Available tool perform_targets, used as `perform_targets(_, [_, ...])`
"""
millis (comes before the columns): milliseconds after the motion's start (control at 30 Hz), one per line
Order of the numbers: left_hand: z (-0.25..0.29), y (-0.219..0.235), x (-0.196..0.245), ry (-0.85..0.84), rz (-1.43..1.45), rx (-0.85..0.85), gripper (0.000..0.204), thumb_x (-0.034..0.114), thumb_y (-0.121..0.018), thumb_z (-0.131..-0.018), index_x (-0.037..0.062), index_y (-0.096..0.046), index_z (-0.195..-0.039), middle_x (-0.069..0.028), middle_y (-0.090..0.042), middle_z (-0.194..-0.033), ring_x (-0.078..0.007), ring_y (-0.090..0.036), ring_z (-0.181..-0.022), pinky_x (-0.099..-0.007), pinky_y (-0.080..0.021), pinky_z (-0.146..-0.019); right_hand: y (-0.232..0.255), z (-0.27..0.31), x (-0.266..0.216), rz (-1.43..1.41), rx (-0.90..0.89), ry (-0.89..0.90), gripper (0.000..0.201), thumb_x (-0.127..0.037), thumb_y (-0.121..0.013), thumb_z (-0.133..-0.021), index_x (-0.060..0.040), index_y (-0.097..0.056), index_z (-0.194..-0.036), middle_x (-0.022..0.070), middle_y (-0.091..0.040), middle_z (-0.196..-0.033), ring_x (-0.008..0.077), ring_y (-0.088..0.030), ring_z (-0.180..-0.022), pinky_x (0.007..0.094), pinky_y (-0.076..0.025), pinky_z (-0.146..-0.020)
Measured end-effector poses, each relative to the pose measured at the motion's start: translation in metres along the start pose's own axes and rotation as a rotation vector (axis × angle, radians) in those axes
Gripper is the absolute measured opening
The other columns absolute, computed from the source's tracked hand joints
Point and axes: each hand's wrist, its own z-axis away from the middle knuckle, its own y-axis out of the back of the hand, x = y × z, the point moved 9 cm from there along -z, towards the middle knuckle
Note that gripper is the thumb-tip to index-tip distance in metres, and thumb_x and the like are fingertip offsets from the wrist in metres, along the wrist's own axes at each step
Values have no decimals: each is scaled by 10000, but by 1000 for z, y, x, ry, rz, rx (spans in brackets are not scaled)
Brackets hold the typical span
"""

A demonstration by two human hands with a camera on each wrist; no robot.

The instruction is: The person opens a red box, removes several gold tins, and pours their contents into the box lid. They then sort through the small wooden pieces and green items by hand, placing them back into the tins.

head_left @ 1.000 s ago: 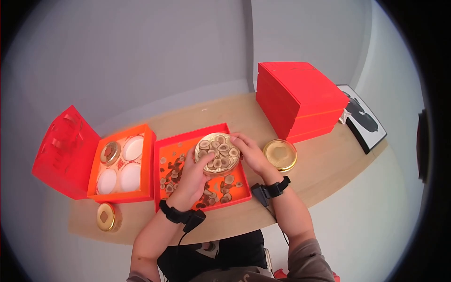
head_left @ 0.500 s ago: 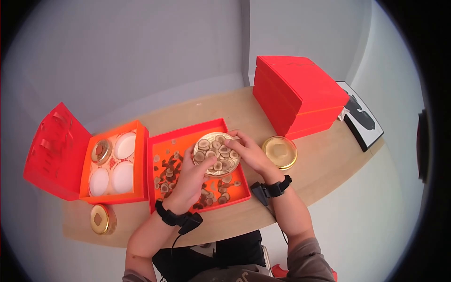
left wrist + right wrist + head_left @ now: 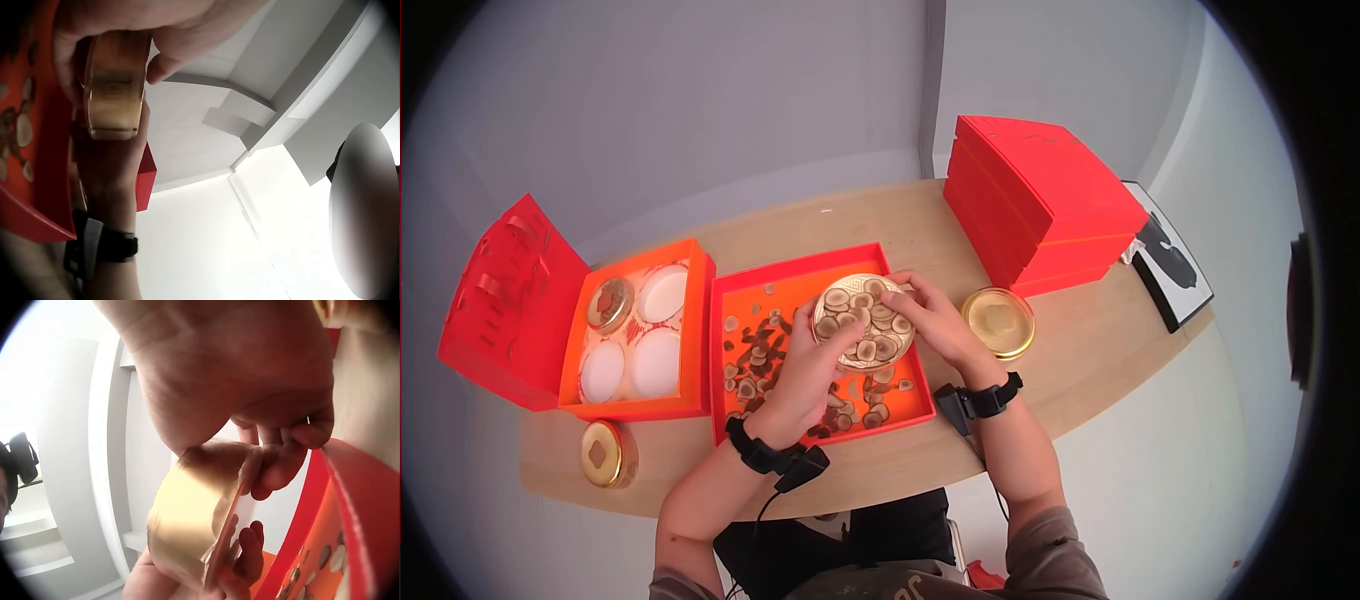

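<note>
Both hands hold a shallow round gold-lined tub [image 3: 187,512], raised over a red tray [image 3: 800,280] with an orange floor. Thin brown-edged, pale-centred slices [image 3: 887,347] lie over the tub's top. My left hand [image 3: 802,385] grips its left side, the thumb laid across the slices. At the right rim, my right hand [image 3: 935,322] grips with fingers round the edge and its thumb on the slices. In the right wrist view the fingers of both hands reach under the tub. More loose slices [image 3: 750,385] are scattered in the tray, partly hidden by the left forearm.
Left of the tray stands an open orange box [image 3: 640,410] with a filled jar and three white rounds. Gold-lidded jars stand at the front left [image 3: 605,455] and right [image 3: 998,325]. Stacked red boxes [image 3: 1050,200] and a framed picture [image 3: 1175,265] occupy the back right.
My right thumb has come in from the rim onto the slices. The tub stays in both hands. The boxes and tray at the left sit further left in the head view.
</note>
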Motion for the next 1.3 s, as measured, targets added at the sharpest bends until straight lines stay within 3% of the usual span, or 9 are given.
perform_targets(367, [-2, 3, -2, 2, 19, 18, 606, 133, -683, -980, 73, -344, -1479, -102, -530, -1373, -205, -593, -1243, -395, -590, -943, -2, 1, 0, -6, -21, 16, 403, -258, -673, -1009, -11, -550, -1302, 74, -713, -1011, 102, -649, -953, 261, -500, -829])
perform_targets(633, [2, 3, 1, 41, 81, 37, 536, 87, -574, -981, 87, -359, -1471, -99, -527, -1374, -212, -593, -1241, -431, -567, -977, 1, 0, -1, -15, 17, 22, 408, -259, -666, -1007, -14, -553, -1314, 64, -706, -983, 92, -638, -949, 256, -490, -830])
perform_targets(1300, [1, 4, -1, 45, 53, 31, 570, 52, -606, -963, 85, -348, -1470, -98, -531, -1357, -206, -586, -1236, -409, -573, -956, -1, -3, 3, -71, 0, 22, 389, -259, -659, -1008, -19, -565, -1299, 66, -704, -1003, 95, -640, -941, 255, -498, -828])
